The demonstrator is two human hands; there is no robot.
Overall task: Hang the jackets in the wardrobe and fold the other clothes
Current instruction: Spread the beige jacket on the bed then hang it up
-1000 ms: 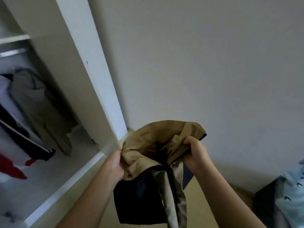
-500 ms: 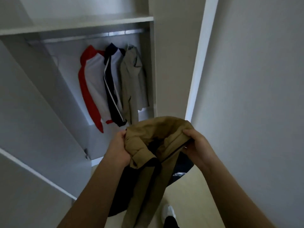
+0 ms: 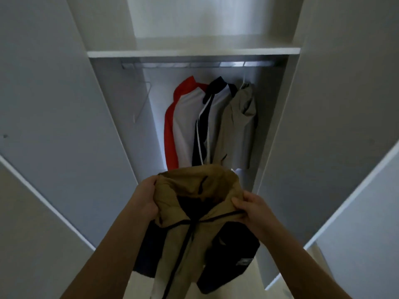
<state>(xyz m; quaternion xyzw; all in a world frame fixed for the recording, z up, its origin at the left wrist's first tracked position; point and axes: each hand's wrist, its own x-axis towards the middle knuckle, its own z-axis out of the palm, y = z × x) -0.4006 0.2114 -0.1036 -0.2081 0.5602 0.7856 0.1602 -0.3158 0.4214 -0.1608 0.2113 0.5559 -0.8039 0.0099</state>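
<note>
I hold a tan and dark navy hooded jacket (image 3: 194, 229) in front of the open wardrobe (image 3: 194, 52). My left hand (image 3: 146, 199) grips the left side of its tan hood. My right hand (image 3: 251, 209) pinches the right side of the collar. The jacket's body hangs down between my forearms. Inside the wardrobe, a metal rail (image 3: 194, 64) carries three hung jackets: a red and white one (image 3: 183, 117), a navy and white one (image 3: 210, 117), and a grey one (image 3: 239, 126).
An empty wire hanger (image 3: 143, 100) hangs at the left end of the rail. Both white wardrobe doors stand open, the left door (image 3: 54, 137) and the right door (image 3: 345, 147) flanking me. A shelf runs above the rail. Pale floor (image 3: 278, 294) shows below.
My view has swung left from the bare wall to face squarely into the wardrobe. Both hands kept their hold on the tan jacket, which now hangs centred before the opening.
</note>
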